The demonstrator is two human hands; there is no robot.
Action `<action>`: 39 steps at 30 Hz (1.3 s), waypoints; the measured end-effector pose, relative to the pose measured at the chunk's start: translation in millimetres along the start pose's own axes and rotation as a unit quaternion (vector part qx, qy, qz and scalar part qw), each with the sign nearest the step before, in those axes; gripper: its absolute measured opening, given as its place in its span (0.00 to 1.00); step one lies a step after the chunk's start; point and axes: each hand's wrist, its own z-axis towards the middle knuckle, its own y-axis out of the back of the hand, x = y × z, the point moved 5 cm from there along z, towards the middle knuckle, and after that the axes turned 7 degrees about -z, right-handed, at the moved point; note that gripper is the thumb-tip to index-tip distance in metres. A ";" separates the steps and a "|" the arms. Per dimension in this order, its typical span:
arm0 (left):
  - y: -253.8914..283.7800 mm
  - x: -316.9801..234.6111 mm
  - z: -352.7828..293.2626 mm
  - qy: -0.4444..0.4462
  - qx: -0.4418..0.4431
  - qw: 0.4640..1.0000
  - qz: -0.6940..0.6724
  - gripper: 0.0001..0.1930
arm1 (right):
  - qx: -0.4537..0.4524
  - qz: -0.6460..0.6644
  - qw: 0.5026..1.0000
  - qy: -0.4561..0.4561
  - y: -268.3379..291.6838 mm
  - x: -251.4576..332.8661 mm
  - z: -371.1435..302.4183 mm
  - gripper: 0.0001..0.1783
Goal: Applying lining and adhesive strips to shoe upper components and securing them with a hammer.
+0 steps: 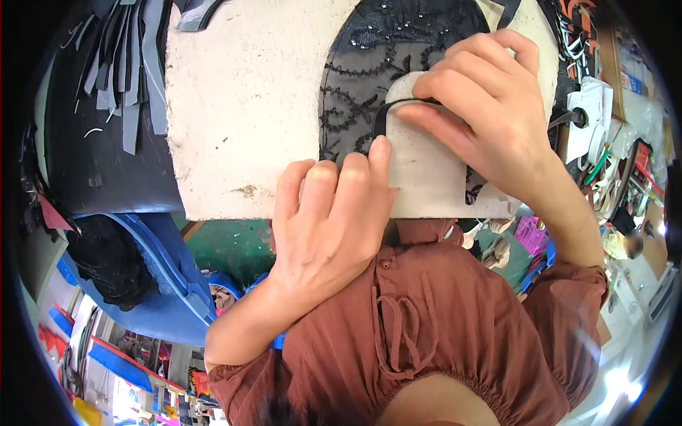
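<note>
A curved, U-shaped piece of black mesh with dark embroidery and small shiny beads lies flat on a pale board. Along its inner edge runs a narrow black strip, with one end lifted off the board. My right hand pinches that strip between thumb and bent fingers, above the inner curve. Low on the mesh piece rests my left hand, palm down. Its fingers are apart, and the index fingertip presses by the strip's lower end. My right hand covers part of the piece's right arm.
The worn cream board ends close to my body. Grey and black strips hang in a bundle at the far left. Below them, a blue bin holds black material. White pieces and clutter crowd the right side.
</note>
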 end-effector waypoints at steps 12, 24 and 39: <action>-2.7 8.1 21.3 -0.020 -0.020 1.000 0.001 0.22 | -0.049 -0.001 0.996 -0.073 2.7 -2.5 13.3 0.11; -2.3 9.9 37.0 -0.033 -0.018 0.999 -0.005 0.24 | -0.064 -0.005 0.994 -0.088 4.3 -15.0 -3.1 0.14; 3.8 30.1 56.6 -0.111 -0.002 0.991 -0.072 0.15 | -0.051 -0.030 0.997 0.046 45.7 -0.8 -22.2 0.19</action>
